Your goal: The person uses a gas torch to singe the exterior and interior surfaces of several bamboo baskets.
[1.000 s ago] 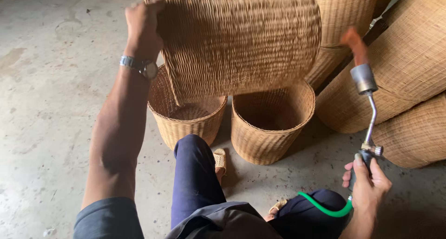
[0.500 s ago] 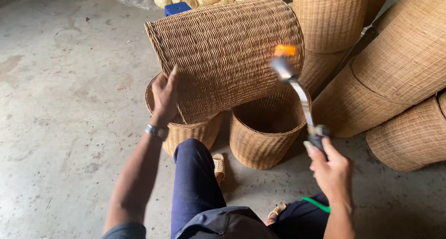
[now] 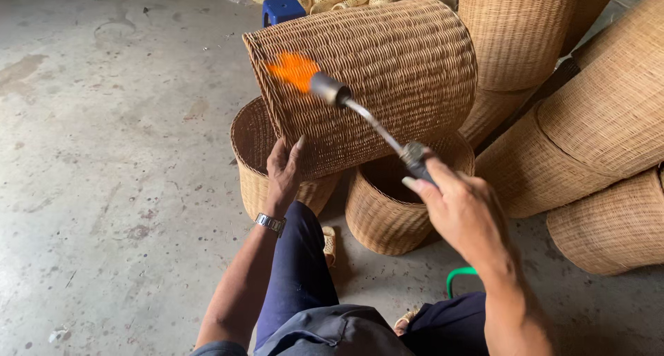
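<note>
One tilted wicker basket (image 3: pixel 387 72) rests over two upright baskets (image 3: pixel 398 204) – left hand (image 3: pixel 285 173) fingers pressed flat against it, right hand (image 3: pixel 462 211) wrapped around one flaming torch (image 3: pixel 346 100)

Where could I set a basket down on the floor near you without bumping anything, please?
The concrete floor left of the left hand and the two upright baskets looks bare. Right of the right hand and its torch, stacked baskets crowd the floor.
</note>
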